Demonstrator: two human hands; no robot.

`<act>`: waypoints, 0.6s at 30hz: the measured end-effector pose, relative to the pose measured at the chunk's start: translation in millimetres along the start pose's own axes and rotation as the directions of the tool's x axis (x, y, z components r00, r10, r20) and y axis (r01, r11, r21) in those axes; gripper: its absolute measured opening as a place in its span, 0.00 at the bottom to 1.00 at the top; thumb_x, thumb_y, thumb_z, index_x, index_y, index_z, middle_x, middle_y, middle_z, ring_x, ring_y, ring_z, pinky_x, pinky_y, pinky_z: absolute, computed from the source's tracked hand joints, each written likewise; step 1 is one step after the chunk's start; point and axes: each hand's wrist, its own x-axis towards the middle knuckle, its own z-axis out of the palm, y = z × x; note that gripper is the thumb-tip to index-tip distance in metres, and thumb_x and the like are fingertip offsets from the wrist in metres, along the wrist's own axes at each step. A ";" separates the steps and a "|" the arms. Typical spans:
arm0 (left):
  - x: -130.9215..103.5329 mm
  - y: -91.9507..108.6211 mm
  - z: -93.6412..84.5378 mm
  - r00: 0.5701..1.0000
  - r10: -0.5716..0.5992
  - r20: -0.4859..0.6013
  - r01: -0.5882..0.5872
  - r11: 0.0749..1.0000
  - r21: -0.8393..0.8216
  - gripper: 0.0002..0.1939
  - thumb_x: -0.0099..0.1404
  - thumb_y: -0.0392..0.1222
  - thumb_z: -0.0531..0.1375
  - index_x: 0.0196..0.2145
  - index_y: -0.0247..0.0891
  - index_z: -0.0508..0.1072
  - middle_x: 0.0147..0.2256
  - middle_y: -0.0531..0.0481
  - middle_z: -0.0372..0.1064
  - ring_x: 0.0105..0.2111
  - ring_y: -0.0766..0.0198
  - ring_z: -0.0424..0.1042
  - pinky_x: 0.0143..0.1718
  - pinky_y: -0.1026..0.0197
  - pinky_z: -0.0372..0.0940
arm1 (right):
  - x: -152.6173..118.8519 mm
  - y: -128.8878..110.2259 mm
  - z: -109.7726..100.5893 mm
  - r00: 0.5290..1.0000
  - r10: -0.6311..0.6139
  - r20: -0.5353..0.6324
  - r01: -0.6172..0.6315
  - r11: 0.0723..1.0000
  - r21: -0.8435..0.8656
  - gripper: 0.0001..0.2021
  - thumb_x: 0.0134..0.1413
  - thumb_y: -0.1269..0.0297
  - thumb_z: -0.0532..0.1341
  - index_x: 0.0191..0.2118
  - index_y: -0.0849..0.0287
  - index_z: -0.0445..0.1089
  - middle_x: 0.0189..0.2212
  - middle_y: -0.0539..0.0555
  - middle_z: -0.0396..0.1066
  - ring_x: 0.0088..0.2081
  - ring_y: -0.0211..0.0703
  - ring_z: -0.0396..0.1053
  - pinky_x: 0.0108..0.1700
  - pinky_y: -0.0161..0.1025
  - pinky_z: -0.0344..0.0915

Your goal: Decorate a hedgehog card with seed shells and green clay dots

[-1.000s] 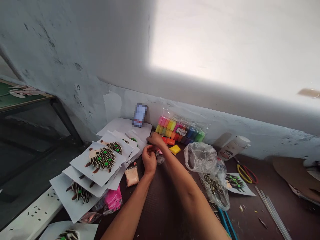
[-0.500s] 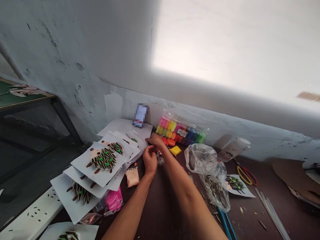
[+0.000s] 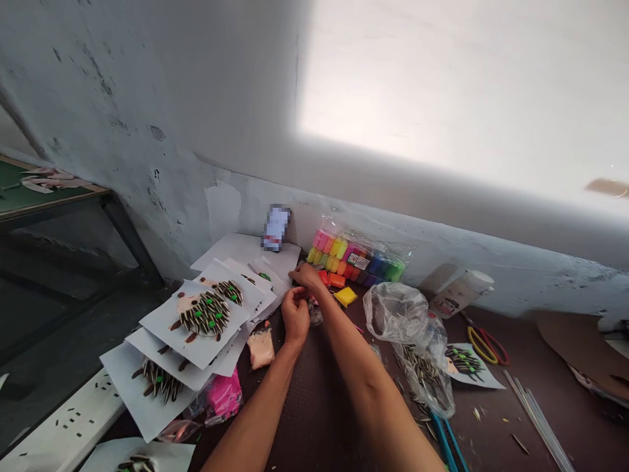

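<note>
My left hand (image 3: 295, 319) is curled, its thumb and fingers pinched together near the back of the table. Just beyond it my right hand (image 3: 308, 276) bends inward, fingertips closed and close to the left ones. Whatever the two hands hold is too small or hidden to make out. To their right lie an orange clay packet (image 3: 337, 280) and a yellow clay packet (image 3: 346, 296). A peach clay block (image 3: 261, 347) sits left of my left wrist. Farther left, overlapping white sheets (image 3: 162, 321) carry hedgehog pictures made with striped seeds and green dots.
Against the wall stand a phone (image 3: 276, 227), a bag of coloured clay (image 3: 339, 248) and a white bottle (image 3: 462, 294). On the right are a clear plastic bag (image 3: 396, 311), sunflower seeds (image 3: 420, 367), scissors (image 3: 484, 344) and clear sticks (image 3: 535, 419). Pink clay (image 3: 225, 395) and a power strip (image 3: 73, 426) lie left.
My right hand's fingertips have shifted very slightly right. The left hand keeps its place, and the things on the table lie as before, apart from a slight shift of view.
</note>
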 end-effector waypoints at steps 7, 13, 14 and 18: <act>0.0 -0.5 -0.9 0.999 0.034 0.033 -0.034 0.999 0.023 0.13 0.54 0.28 0.52 0.35 0.38 0.70 0.33 0.48 0.73 0.34 0.63 0.74 0.41 0.59 0.71 | -4.9 -1.4 -0.7 0.999 0.005 -0.033 -0.004 1.000 0.019 0.09 0.57 0.63 0.62 0.36 0.60 0.78 0.34 0.55 0.78 0.36 0.40 0.72 0.31 0.32 0.57; -2.5 1.3 -1.5 0.997 0.076 0.011 -0.077 0.995 0.065 0.14 0.54 0.27 0.52 0.36 0.37 0.71 0.34 0.48 0.72 0.35 0.63 0.73 0.42 0.59 0.70 | -5.3 -4.0 -0.2 0.997 0.003 -0.072 0.004 0.996 0.092 0.08 0.56 0.67 0.61 0.33 0.62 0.78 0.32 0.56 0.78 0.34 0.39 0.73 0.32 0.31 0.59; -3.0 1.8 -2.3 0.996 0.086 0.012 -0.087 0.993 0.077 0.14 0.54 0.27 0.52 0.36 0.37 0.71 0.35 0.48 0.72 0.35 0.63 0.73 0.43 0.59 0.70 | -5.3 -4.7 -0.4 0.997 0.004 -0.071 0.003 0.994 0.110 0.08 0.56 0.68 0.60 0.33 0.62 0.78 0.31 0.56 0.77 0.33 0.38 0.72 0.32 0.31 0.58; -5.5 6.8 -4.5 0.992 0.128 0.016 -0.129 0.984 0.127 0.13 0.55 0.27 0.51 0.35 0.38 0.71 0.35 0.48 0.72 0.37 0.62 0.72 0.45 0.57 0.69 | -5.9 -5.0 -2.2 0.999 0.008 -0.035 -0.001 0.982 0.190 0.08 0.58 0.69 0.60 0.32 0.64 0.77 0.25 0.53 0.75 0.25 0.34 0.68 0.28 0.30 0.57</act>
